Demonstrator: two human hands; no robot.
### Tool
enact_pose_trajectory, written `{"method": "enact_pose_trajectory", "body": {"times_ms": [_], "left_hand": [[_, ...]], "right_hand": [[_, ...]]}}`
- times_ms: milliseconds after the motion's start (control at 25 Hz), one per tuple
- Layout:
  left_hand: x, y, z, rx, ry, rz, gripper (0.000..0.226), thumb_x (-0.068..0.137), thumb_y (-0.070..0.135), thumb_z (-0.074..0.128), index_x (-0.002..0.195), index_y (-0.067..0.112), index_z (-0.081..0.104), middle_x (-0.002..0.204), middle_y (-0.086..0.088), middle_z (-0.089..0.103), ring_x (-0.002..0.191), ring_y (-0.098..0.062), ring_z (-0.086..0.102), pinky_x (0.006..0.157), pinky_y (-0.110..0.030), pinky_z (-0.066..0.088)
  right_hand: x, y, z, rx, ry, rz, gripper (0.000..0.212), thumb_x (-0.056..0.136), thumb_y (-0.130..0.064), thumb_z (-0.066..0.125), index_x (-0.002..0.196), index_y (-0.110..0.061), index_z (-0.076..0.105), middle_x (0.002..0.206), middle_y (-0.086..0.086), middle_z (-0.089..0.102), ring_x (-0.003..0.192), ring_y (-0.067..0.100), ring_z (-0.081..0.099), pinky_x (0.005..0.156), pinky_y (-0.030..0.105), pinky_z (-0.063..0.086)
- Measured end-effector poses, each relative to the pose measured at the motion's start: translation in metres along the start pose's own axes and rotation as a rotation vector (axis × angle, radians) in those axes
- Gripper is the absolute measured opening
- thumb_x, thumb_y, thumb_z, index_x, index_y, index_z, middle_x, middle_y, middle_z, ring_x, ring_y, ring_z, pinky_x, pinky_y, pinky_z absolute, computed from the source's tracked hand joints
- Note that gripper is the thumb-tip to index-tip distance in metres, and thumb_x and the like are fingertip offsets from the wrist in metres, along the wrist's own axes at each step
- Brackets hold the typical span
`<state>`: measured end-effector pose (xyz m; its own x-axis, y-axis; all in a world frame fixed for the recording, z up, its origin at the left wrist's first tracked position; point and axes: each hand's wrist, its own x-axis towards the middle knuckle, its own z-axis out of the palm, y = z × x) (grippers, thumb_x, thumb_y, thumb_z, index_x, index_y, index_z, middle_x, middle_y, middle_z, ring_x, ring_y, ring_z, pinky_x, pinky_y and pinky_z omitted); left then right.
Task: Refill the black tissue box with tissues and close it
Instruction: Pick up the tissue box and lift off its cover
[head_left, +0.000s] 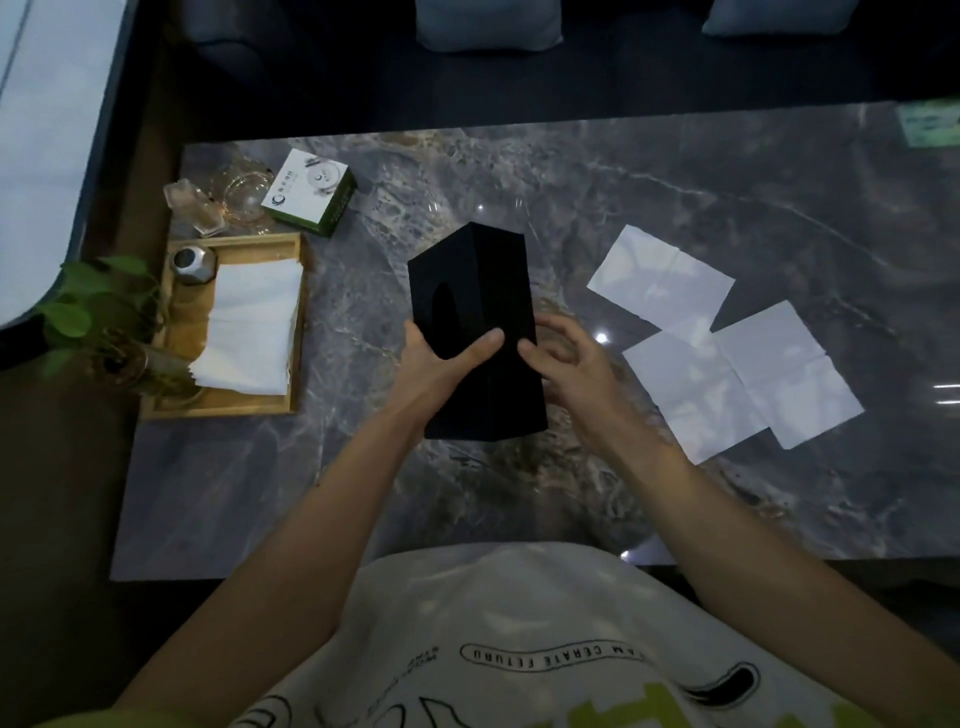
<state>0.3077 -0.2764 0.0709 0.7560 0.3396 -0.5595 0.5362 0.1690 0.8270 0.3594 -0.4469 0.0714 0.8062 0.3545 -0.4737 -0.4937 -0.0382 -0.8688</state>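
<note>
Both hands grip the box (475, 312), left hand (441, 358) wrapped around it, right hand (566, 358) fingers loosely curled against its side, beside 3 tissues (660, 278).

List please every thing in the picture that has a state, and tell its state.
Black box: held above the table, tilted, oval slot facing up-left, no tissue showing.
Left hand: gripping the box.
Right hand: on the box's right side.
Loose tissues: unfolded, flat on the table.
Tissue stack: piled in the wooden tray.
Green-white carton: closed.
</note>
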Motion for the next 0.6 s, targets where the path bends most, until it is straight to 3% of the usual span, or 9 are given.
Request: {"method": "enact_pose_trajectory", "body": {"times_ms": [120,400,520,600], "left_hand": [[0.005,0.001,-0.014,-0.022,-0.055,-0.034,0.106,0.047,0.059,0.086,0.135,0.024,0.038,0.121,0.009,0.062,0.105,-0.007,0.065,0.077,-0.023,0.056],[0.0,-0.01,-0.041,-0.155,-0.177,-0.124,0.075,0.064,0.052,0.078,0.127,0.021,0.053,0.11,0.008,0.072,0.095,-0.007,0.07,0.066,-0.019,0.056],[-0.006,-0.016,-0.046,-0.217,-0.238,-0.164,0.062,0.068,0.051,0.072,0.12,0.02,0.062,0.1,0.006,0.074,0.092,-0.012,0.068,0.074,-0.026,0.053],[-0.01,-0.017,-0.047,-0.226,-0.231,-0.186,0.056,0.068,0.053,0.069,0.115,0.024,0.064,0.1,0.006,0.073,0.099,-0.015,0.064,0.081,-0.03,0.051]], "right_hand": [[0.003,0.003,0.005,-0.011,-0.024,-0.015,0.039,0.087,-0.018,0.072,0.124,-0.02,0.061,0.106,0.008,0.073,0.098,0.022,0.071,0.082,0.039,0.058],[0.013,0.003,0.014,-0.011,-0.16,0.048,0.034,0.079,-0.03,0.078,0.113,-0.03,0.069,0.103,0.001,0.073,0.099,0.017,0.07,0.073,0.029,0.056],[0.016,0.007,0.023,0.015,-0.239,0.132,0.045,0.075,-0.039,0.078,0.117,-0.031,0.067,0.12,0.004,0.068,0.109,0.018,0.067,0.078,0.031,0.057],[0.016,0.01,0.028,0.047,-0.253,0.187,0.05,0.071,-0.044,0.079,0.118,-0.033,0.066,0.118,-0.002,0.069,0.105,0.016,0.068,0.065,0.023,0.054]]}}
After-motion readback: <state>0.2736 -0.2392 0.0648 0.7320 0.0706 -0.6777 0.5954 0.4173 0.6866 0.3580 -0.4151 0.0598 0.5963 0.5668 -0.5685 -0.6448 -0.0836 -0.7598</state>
